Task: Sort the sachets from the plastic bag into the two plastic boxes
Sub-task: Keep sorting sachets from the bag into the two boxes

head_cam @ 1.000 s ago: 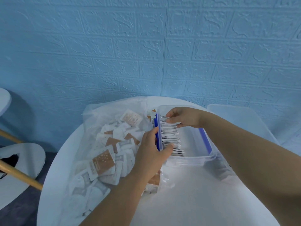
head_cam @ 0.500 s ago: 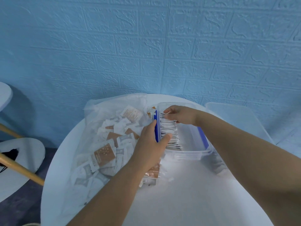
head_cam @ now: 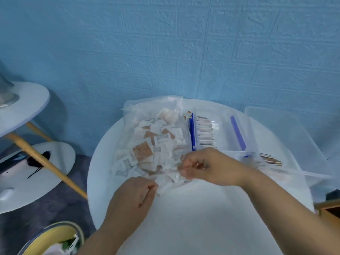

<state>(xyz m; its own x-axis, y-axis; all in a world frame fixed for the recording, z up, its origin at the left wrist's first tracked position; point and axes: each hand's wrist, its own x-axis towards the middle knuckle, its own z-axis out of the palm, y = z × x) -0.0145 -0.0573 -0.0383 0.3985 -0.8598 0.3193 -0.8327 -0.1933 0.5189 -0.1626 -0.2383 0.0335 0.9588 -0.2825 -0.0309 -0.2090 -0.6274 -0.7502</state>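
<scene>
Loose sachets are heaped in the open plastic bag on the left of the worktop. More stand filed on edge in the blue-clipped box to the right.

Left hand: fingers curled, pinching the bag's near edge. Right hand: fingers curled into the heap's near side, apparently pinching one sachet, but the blur makes it uncertain.

Handling, my read: sachets are light, thin, bendy and slick, so they'll slide. Pinch one by a corner or edge. The bag film is floppy, so keep it anchored.
</scene>
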